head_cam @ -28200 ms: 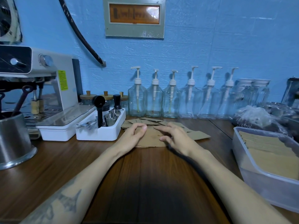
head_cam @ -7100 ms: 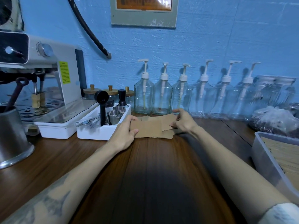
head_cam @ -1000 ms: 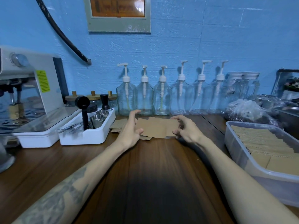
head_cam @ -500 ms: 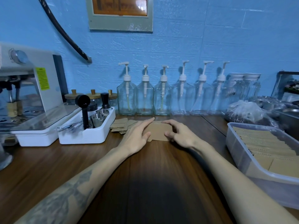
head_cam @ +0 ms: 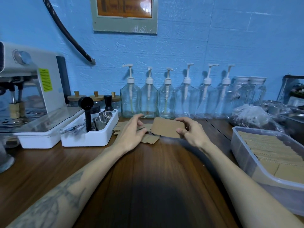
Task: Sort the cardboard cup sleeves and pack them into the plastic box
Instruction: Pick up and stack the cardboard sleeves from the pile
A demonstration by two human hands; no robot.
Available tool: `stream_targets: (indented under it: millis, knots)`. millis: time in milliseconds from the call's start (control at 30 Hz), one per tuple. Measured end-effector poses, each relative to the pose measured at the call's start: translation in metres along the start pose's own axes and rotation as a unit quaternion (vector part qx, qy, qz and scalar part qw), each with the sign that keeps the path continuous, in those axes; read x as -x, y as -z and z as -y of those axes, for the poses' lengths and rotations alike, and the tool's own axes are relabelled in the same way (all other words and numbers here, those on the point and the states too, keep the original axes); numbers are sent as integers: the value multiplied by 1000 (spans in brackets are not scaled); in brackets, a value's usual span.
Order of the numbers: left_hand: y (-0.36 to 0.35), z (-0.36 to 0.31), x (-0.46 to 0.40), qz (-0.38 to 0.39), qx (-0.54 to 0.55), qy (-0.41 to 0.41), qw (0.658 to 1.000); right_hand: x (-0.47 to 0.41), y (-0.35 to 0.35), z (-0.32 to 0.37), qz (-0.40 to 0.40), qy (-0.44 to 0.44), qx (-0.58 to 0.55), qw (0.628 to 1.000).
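Note:
My right hand (head_cam: 192, 132) grips a small stack of brown cardboard cup sleeves (head_cam: 166, 127) by its right end and holds it tilted just above the wooden counter. My left hand (head_cam: 131, 130) hovers to the left of the stack with fingers loosely curved, over a few loose sleeves (head_cam: 148, 139) that lie flat on the counter. More loose sleeves (head_cam: 119, 126) lie beside the white tray. The clear plastic box (head_cam: 243, 155) stands at the right edge and holds rows of packed sleeves (head_cam: 271, 148).
A white tray of coffee tools (head_cam: 92, 137) and an espresso machine (head_cam: 32, 83) stand at the left. Several glass pump bottles (head_cam: 148, 99) line the blue wall. A plastic bag (head_cam: 250, 116) lies behind the box. A metal vessel (head_cam: 5, 160) stands far left.
Half a second ago both hands pressed the stack flat on the counter. Now my right hand has raised the stack, and my left hand has come off it to the left.

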State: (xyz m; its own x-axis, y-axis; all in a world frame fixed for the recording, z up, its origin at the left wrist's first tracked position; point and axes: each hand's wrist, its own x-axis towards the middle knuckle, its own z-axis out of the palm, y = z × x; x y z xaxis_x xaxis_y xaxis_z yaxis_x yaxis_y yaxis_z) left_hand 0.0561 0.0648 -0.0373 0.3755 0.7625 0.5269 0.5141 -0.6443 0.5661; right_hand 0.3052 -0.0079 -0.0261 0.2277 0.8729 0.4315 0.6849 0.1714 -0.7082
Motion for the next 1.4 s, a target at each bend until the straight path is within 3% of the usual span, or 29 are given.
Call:
stream_targets:
  millis: [267, 533, 933, 1133, 1400]
  knots:
    - [21, 28, -10, -38, -108, 49, 992, -3, 9, -15, -7, -81, 41, 996]
    - [0, 28, -19, 87, -301, 137, 940, -2, 11, -13, 5, -85, 48, 995]
    - [11, 33, -18, 5, -159, 95, 983, -2, 12, -8, 7, -89, 53, 995]
    - [6, 33, -18, 48, -206, 132, 968, -1, 12, -7, 11, -86, 51, 995]
    - [11, 29, -14, 2, -200, 89, 976, -1, 12, -5, 15, -85, 48, 995]
